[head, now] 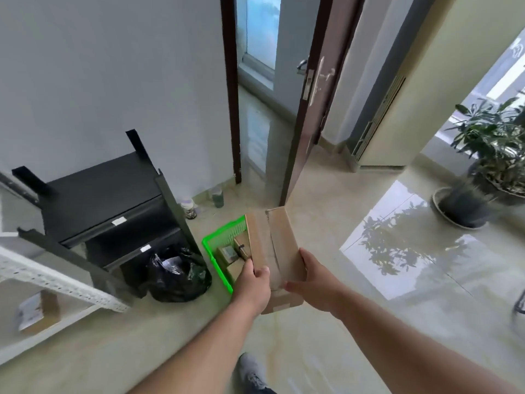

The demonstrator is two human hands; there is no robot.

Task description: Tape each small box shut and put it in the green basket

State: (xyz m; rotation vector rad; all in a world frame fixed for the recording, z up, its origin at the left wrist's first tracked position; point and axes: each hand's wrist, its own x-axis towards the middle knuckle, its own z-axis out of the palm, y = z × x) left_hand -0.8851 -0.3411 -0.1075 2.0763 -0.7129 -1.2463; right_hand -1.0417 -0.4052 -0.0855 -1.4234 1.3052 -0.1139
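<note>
Both hands, left [253, 282] and right [311, 275], clasped a small brown cardboard box [274, 247], its seam already taped, above the bright green plastic basket [220, 243] at 11 o'clock, which held several boxes; placing it apparently remained.

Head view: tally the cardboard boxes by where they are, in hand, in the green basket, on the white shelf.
In hand, box held by left hand and right hand: 1
In green basket, boxes partly hidden: at least 2
On white shelf, box: 1
Total: at least 4
</note>
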